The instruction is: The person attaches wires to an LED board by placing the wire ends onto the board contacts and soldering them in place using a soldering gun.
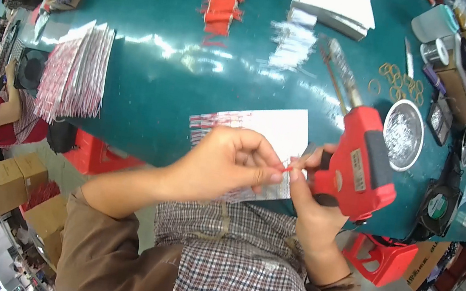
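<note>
My left hand [222, 159] pinches a small red piece, perhaps a wire end [288, 168], between thumb and forefinger. Touching the same spot are the thumb and fingertip of my right hand [319, 212], whose other fingers hold a red and black soldering gun [353, 169]. The gun's long tip points away from me, toward the back of the table. Beneath both hands lies a white sheet [287, 126] with rows of red and white strips along its left side. My left hand covers part of these rows.
Red wires [224, 9] and white wires [293, 46] lie in bundles beyond, near a white stack [335, 4]. Stacked wired sheets [78, 74] stand left. At right are a bowl [388, 135], rubber bands [399, 80], a solder spool [434, 52] and a fan [438, 206]. Another person [3, 111] sits far left.
</note>
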Tool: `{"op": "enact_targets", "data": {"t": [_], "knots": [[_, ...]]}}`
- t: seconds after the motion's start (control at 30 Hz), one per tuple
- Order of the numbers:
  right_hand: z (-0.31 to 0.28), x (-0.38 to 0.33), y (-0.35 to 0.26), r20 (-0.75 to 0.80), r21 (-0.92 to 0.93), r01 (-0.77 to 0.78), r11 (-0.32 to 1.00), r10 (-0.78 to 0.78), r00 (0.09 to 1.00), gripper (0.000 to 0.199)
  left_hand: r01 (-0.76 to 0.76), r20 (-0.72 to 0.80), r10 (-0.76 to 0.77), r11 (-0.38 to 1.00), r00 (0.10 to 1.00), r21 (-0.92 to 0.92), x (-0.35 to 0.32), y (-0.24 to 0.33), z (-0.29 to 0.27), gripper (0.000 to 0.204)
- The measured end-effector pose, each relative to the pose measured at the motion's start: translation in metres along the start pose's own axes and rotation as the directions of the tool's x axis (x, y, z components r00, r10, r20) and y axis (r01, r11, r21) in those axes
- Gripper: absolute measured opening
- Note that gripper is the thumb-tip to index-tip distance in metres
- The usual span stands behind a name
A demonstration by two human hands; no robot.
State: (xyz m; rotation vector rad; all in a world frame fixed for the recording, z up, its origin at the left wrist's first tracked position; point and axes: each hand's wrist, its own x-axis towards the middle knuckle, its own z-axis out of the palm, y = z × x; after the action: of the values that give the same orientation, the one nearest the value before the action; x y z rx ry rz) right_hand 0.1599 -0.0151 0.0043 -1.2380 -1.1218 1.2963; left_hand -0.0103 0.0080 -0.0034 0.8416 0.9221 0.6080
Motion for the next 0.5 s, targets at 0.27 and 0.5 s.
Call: {"op": "enact_targets", "data": {"t": [0.27,0.5], "knots": [[-0.009,-0.018,0.007,-0.087,0.127,0.014,0.992,-0.003,0.996,0.051,-0.034,0.052,0.041,0.991,0.998,-0.133,-0.004,-0.005,0.013,0.013],[-0.010,-0.021,0.009,-0.182,0.148,0.098,0.984,-0.070,0.981,0.053,-0.067,-0.015,0.066,0.993,0.998,-0.097,-0.007,-0.013,0.025,0.014]]}}
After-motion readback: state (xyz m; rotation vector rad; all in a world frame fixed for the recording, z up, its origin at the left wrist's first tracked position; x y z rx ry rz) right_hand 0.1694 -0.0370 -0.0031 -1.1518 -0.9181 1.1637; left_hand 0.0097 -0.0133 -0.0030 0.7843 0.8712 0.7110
